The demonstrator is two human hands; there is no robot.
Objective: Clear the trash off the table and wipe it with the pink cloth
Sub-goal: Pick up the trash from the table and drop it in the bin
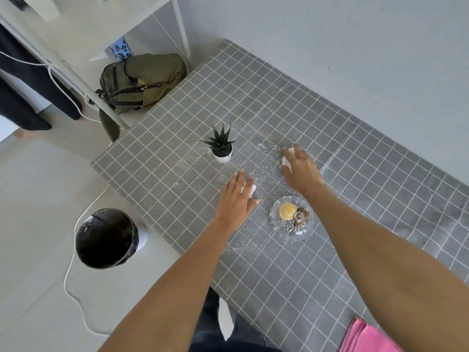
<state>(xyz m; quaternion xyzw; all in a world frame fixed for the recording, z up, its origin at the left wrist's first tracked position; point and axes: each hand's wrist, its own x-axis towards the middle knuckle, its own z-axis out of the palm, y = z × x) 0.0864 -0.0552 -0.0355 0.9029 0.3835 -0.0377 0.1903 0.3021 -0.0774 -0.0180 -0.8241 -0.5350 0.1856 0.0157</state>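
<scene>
Table [330,250] with potted plant [221,148], glass dish [291,219], scattered crumbs [256,158]; pink cloth [365,336] at near edge. Left hand [236,196] and right hand [300,168] each curl over crumpled white paper [288,158]. Bin [107,238] below.

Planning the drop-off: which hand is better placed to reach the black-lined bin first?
Left. The left hand, holding crumpled white paper, is near the table edge above the floor bin; the right hand is farther away.
</scene>
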